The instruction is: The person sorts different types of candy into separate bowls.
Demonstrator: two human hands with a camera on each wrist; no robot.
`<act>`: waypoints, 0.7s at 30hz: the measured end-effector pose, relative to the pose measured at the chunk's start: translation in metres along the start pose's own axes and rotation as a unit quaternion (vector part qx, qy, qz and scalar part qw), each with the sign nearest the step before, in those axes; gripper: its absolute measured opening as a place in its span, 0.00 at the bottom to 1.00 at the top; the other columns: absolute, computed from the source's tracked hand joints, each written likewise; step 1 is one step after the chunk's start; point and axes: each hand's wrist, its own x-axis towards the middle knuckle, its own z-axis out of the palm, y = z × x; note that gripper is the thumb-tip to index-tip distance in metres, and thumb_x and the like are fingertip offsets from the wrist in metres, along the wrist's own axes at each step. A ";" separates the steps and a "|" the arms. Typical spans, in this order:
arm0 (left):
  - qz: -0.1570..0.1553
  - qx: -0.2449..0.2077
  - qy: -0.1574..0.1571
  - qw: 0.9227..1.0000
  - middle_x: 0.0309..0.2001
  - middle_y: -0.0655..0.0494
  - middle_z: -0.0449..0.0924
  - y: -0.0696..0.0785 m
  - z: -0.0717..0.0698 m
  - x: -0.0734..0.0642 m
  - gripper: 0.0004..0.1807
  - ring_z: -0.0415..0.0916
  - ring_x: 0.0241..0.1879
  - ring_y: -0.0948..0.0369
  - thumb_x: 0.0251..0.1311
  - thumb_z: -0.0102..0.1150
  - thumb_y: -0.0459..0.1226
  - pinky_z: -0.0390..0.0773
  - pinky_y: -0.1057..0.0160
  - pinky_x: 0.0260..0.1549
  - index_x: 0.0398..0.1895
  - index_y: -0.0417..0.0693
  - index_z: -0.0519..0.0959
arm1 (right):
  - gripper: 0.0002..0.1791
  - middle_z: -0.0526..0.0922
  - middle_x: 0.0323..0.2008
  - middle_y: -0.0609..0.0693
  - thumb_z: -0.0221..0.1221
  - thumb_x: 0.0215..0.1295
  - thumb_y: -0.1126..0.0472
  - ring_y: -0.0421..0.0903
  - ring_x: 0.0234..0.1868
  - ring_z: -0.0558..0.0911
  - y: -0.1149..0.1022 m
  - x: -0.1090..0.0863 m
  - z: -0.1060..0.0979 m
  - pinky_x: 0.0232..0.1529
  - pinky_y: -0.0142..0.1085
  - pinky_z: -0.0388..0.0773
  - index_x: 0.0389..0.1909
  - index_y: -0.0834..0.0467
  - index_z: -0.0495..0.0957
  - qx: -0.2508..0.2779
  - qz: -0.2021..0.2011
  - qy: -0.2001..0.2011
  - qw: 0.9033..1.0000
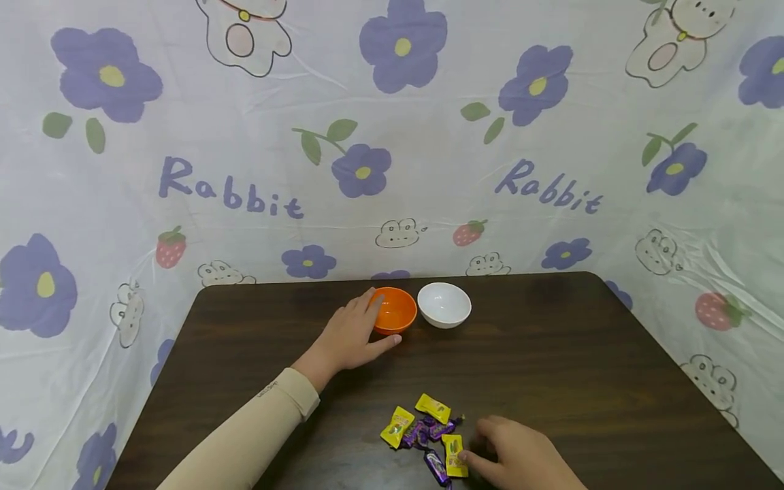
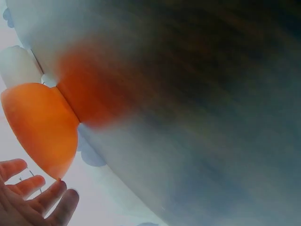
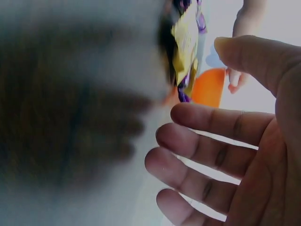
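Observation:
An orange bowl [image 1: 394, 312] stands upright near the table's far edge. My left hand [image 1: 350, 337] is at its left side, fingers spread, with the thumb extended below its near side. In the left wrist view, fingertips [image 2: 59, 187] are at the rim of the orange bowl [image 2: 42, 127]; firm contact cannot be told. My right hand [image 1: 520, 454] is beside a small pile of wrapped candies, its fingers apart and loosely bent in the right wrist view. Its thumb is close to a yellow-wrapped candy [image 1: 454, 454]. Purple-wrapped candies, such as one purple candy [image 1: 435, 467], lie among the yellow ones.
A white bowl [image 1: 444, 305] stands just right of the orange one. The dark wooden table [image 1: 551, 354] ends at a white cloth [image 1: 392, 204] printed with flowers and rabbits, which hangs behind and along the sides.

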 end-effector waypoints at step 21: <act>-0.031 -0.004 0.007 0.999 0.82 0.41 0.59 -0.001 0.004 0.023 0.57 0.70 0.73 0.41 0.66 0.44 0.77 0.70 0.39 0.75 0.84 0.46 0.59 | 0.25 0.78 0.30 0.41 0.69 0.62 0.31 0.40 0.27 0.74 -0.015 -0.011 0.024 0.27 0.40 0.75 0.35 0.49 0.83 -0.013 0.069 0.065 0.995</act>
